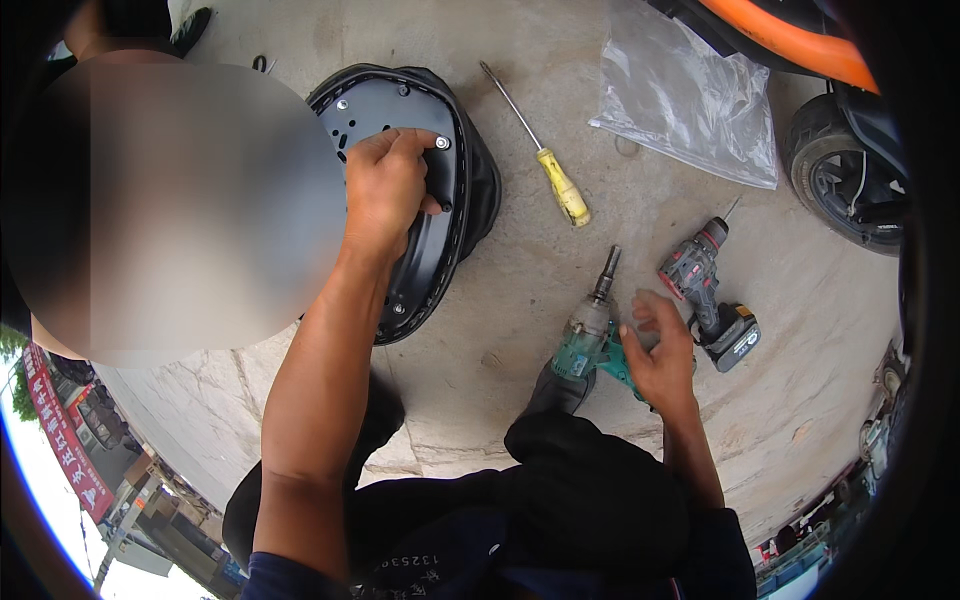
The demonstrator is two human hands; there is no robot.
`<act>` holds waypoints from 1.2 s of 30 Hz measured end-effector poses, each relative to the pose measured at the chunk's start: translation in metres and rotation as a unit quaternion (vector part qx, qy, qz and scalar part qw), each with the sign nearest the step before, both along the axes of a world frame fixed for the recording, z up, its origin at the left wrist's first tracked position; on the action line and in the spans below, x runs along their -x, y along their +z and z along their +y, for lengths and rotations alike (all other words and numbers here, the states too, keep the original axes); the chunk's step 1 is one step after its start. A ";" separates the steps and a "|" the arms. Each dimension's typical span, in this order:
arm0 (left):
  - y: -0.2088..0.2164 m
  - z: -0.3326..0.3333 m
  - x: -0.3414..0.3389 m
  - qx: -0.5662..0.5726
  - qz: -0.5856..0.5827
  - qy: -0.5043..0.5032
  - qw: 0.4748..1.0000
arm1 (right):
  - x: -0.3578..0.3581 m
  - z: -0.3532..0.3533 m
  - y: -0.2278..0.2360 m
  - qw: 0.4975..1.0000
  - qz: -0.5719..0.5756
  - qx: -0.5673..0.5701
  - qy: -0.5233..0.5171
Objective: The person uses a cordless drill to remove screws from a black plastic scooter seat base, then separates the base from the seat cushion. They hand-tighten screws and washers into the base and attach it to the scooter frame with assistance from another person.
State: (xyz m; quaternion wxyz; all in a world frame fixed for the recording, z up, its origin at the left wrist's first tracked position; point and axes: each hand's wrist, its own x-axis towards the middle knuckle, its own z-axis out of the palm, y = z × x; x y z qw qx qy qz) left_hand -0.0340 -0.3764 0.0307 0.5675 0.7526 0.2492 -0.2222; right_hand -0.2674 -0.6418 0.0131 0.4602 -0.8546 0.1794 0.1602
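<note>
Where the concrete floor (pixel 520 300) fills the view, the following items are recorded.

Left hand (pixel 385 190): laid on the upturned underside of a black scooter seat (pixel 440 250), fingers curled together over the upper edge of its dark plastic base plate, thumb pressed against the plate. The seat is held on its side, on the floor, left of centre, with small bolts seen along its rim.

Right hand (pixel 660 355): placed at the handle of a teal cordless drill (pixel 590 340), fingers spread apart and not closed on it; whether the palm touches the handle cannot be told. The drill is lain on the floor just ahead of the person's knee, chuck pointed away.

Second cordless drill (pixel 710 295), red and grey with a dark battery pack: lain just beside the right hand, to its right, bit pointed up and to the right.

Screwdriver (pixel 540 150) with yellow handle: lain on the floor between the seat and a clear plastic bag (pixel 690 95), apart from both.

Scooter wheel (pixel 840 175), black tyre: seen at the right edge, beneath an orange body panel (pixel 800 40).

A blurred area is present at upper left.
</note>
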 end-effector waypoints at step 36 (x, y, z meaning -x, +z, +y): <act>-0.006 0.021 0.022 0.126 -0.016 -0.008 0.992 | -0.127 0.063 0.096 0.989 0.033 -0.131 0.067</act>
